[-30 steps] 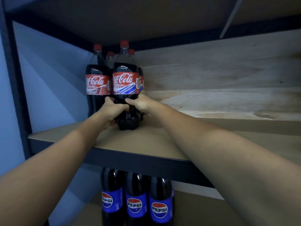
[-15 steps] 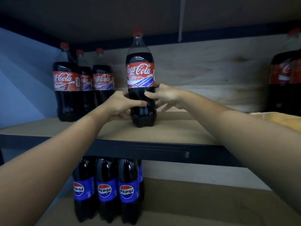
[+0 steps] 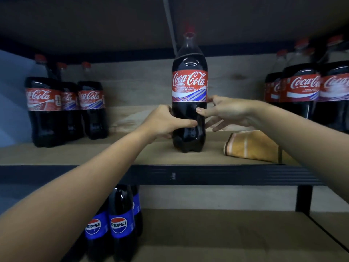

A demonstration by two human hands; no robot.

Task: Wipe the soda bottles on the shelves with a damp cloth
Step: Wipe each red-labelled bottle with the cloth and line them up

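A tall Coca-Cola bottle (image 3: 189,86) with a red cap stands upright at the middle of the wooden shelf (image 3: 154,157). My left hand (image 3: 162,122) grips its dark lower body from the left, thumb across the front. My right hand (image 3: 225,112) is at the bottle's right side with fingers spread and straight, the thumb touching the bottle. A folded orange cloth (image 3: 251,146) with pale stripes lies on the shelf to the right of the bottle, under my right forearm.
Three Coca-Cola bottles (image 3: 64,103) stand grouped at the shelf's left end, and more Coca-Cola bottles (image 3: 309,91) at the right end. Pepsi bottles (image 3: 113,224) stand on the lower shelf. A black metal rail (image 3: 207,174) edges the shelf front.
The bottle has been carried from the left group to the shelf's middle. My right hand has loosened from it and its fingers have spread. The view has shifted right, showing the cloth and right bottles.
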